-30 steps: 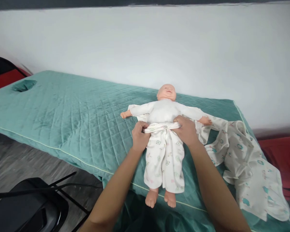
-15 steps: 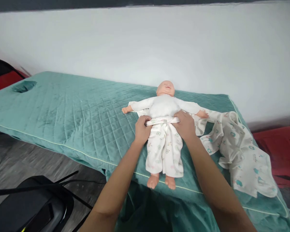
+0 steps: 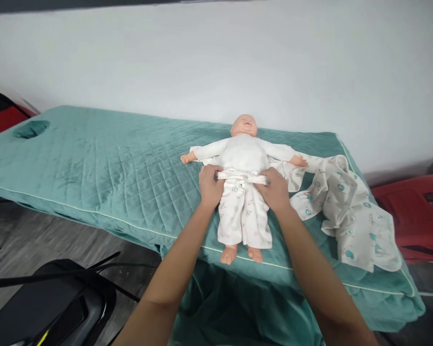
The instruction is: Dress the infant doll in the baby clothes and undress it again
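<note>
A baby doll (image 3: 243,151) lies on its back, arms spread, its head toward the wall and its bare feet toward me. White patterned baby pants (image 3: 244,211) cover its legs. My left hand (image 3: 211,185) grips the waistband at one side of the doll, and my right hand (image 3: 276,189) grips it at the other. Both hands are closed, with fingertips partly hidden in the folded cloth. Beneath the doll's arms and back spreads some white printed cloth. To the right lies a loose white baby shirt (image 3: 357,226) with teal prints.
The green quilted bed (image 3: 130,168) stretches left along a white wall (image 3: 166,62) and has a face hole (image 3: 31,129). Red plastic stools (image 3: 414,206) stand past its right end. A black chair (image 3: 54,298) with thin straps or cables is at the lower left.
The view has shifted slightly, so the bed and doll sit a little higher in it. Both hands still grip the waistband, which appears slightly more bunched at the middle.
</note>
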`<state>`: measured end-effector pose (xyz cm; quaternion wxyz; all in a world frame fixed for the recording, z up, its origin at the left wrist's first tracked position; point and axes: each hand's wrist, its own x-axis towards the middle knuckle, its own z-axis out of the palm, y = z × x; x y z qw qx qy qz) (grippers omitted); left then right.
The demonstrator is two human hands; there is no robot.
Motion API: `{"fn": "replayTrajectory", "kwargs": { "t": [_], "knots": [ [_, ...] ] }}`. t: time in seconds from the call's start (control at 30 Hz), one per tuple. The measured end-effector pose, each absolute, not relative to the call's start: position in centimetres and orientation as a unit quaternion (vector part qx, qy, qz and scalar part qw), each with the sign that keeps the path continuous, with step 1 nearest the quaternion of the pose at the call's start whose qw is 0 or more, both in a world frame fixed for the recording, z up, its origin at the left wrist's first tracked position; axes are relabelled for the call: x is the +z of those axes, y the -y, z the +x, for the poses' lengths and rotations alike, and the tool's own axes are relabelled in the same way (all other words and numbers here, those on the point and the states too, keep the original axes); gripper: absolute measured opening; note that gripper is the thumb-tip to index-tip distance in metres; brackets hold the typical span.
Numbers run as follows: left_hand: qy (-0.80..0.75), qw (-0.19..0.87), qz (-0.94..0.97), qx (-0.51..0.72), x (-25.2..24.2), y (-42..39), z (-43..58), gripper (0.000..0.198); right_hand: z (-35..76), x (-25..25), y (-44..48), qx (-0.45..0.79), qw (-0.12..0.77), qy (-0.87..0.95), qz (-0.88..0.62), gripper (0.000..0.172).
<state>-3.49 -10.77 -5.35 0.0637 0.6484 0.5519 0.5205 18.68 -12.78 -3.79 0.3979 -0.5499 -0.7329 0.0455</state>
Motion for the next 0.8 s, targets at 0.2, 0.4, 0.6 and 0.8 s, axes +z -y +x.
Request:
{"fn": "replayTrajectory", "kwargs": {
  "t": [0.2, 0.4, 0.6, 0.8],
  "knots": [
    [-0.548, 0.052, 0.643, 0.533, -5.5, 10.6, -3.3, 0.013, 19.3, -3.7, 11.9, 0.114, 0.422, 0.7, -0.565, 0.022],
    [-0.55, 0.049, 0.645, 0.528, -5.6, 10.7, -3.3, 0.011, 19.3, -3.0, 13.0, 0.128, 0.369, 0.683, -0.617, 0.038],
    [-0.57, 0.054, 0.645, 0.506, -6.0, 10.7, -3.5, 0.012, 18.6, -3.0, 14.6, 0.162, 0.379, 0.655, -0.633, 0.048],
    [-0.566, 0.095, 0.626, 0.528, -5.4, 10.5, -3.2, 0.014, 18.2, -3.0, 15.1, 0.274, 0.412, 0.617, -0.612, 0.041]
  ]
}}
